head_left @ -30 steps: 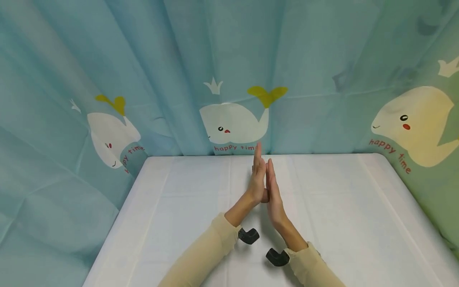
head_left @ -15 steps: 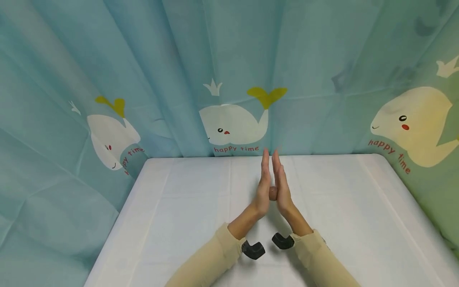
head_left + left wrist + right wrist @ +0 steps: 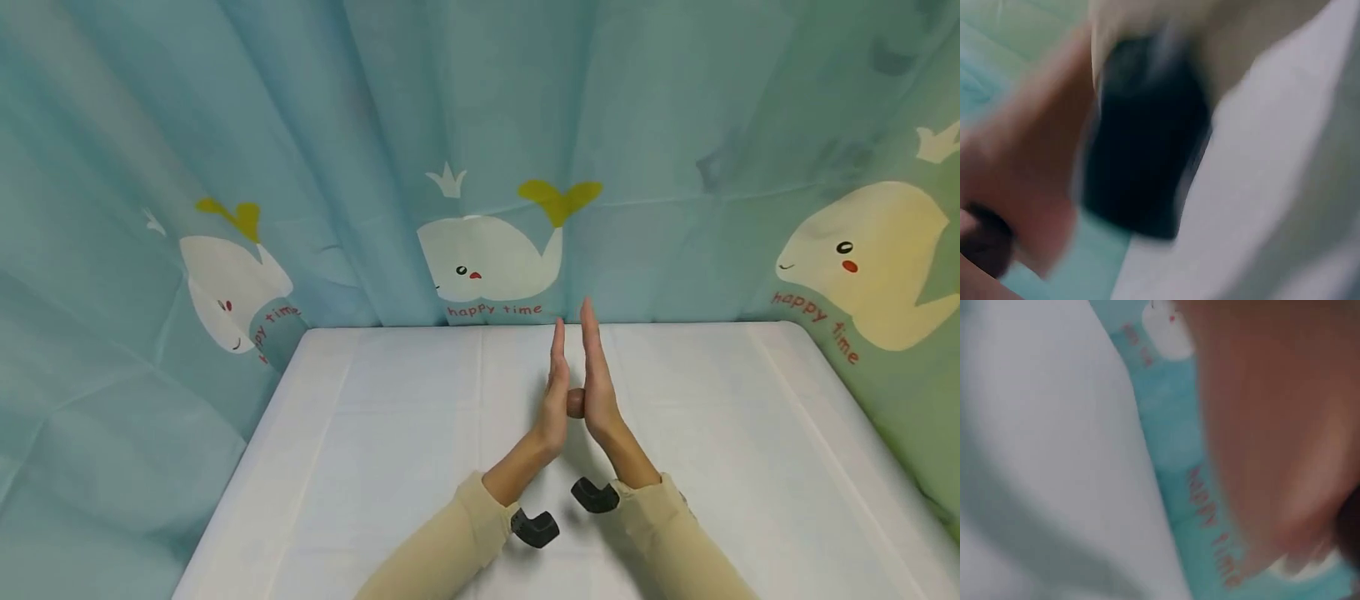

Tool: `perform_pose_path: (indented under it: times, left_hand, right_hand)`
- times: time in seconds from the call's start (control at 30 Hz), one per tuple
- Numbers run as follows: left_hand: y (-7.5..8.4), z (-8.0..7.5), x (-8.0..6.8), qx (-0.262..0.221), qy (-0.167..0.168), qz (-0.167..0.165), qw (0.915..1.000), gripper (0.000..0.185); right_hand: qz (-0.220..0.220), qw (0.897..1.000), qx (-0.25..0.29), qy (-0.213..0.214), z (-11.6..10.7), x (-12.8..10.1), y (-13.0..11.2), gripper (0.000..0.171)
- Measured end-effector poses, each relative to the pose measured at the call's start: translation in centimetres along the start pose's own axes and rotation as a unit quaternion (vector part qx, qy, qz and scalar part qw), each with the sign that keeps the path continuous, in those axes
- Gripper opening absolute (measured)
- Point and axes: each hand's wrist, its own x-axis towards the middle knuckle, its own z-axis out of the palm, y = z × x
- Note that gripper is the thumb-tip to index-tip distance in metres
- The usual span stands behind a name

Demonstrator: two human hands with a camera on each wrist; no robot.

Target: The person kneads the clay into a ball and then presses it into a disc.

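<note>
A small brown ball is pressed between my two palms, above the middle of the table. My left hand is flat on the ball's left side, fingers straight and pointing away from me. From the other side my right hand faces it, also straight-fingered, its fingertips reaching farther forward than the left's. In the left wrist view the ball shows dark and blurred at the lower left, palms on both sides of it. At the right edge of the right wrist view, a dark part of the ball is visible.
A white-covered table lies under the hands. Behind it hangs a blue-green curtain printed with whales. Black wrist cameras stick out from the beige sleeves, close to each other under the forearms.
My right hand has slid forward and my left hand back, reversing which one leads. Both hands have shifted slightly right, with the brown ball staying between the palms.
</note>
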Motion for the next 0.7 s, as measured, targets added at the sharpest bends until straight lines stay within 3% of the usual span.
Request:
perform_pose_path:
  times: [0.13,0.33,0.43,0.53,0.7]
  left_hand:
    - [1.2,0.5,-0.2,-0.01,-0.008,0.027,0.9996,0.063]
    - [1.7,-0.7,1.5,0.024,0.019,0.058,0.9979,0.068]
    - [1.0,-1.5,2.4,0.049,0.036,0.046,0.9971,0.07]
    - [-0.1,-1.6,2.3,0.054,0.037,0.016,0.9977,0.072]
    - [-0.6,-0.5,1.2,-0.005,0.015,-0.002,0.9999,0.07]
  right_hand:
    - [0.035,0.998,0.05,0.009,-0.7,0.2,1.3,0.053]
    - [0.025,0.997,0.077,-0.015,0.9,-1.7,1.4,0.056]
    - [0.007,0.997,0.073,-0.02,1.9,-2.6,0.8,0.056]
    - [-0.013,0.999,0.043,-0.013,2.1,-2.5,0.1,0.056]
    - [0.002,1.0,-0.008,0.015,1.0,-1.2,-0.2,0.057]
